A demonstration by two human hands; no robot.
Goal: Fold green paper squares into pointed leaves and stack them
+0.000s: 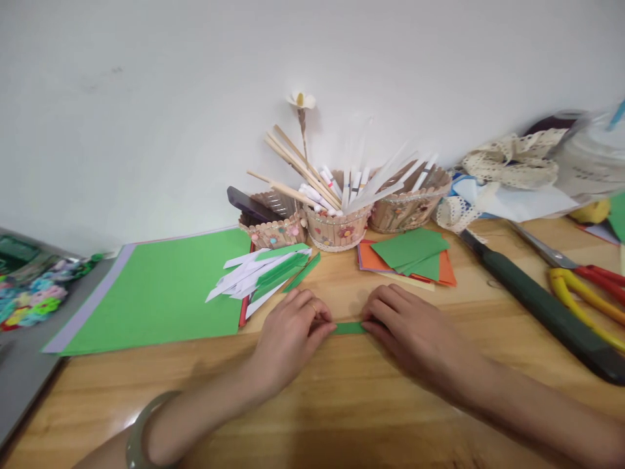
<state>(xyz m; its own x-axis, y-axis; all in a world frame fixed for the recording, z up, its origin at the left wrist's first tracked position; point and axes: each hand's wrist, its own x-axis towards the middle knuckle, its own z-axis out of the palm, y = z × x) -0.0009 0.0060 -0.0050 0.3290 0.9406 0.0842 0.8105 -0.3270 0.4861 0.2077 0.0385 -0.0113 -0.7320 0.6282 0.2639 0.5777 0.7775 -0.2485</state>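
Observation:
Between my two hands a narrow green paper strip (349,328) lies level, close to the wooden table (342,404). My left hand (295,332) pinches its left end between thumb and fingers. At the strip's right end, my right hand (410,326) grips it the same way. Only the middle of the strip shows; both ends are covered by my fingers. Just beyond my left hand lies a heap of white and green paper strips (266,273). Green and orange paper pieces (413,254) sit in a small stack beyond my right hand.
Large green paper sheets (170,286) lie at the left. Decorated wooden-stick holders (336,228) with markers and sticks stand against the wall. To the right are a long dark-handled tool (547,299), scissors (576,273) and lace ribbon (512,159). Colourful small pieces (36,296) lie far left.

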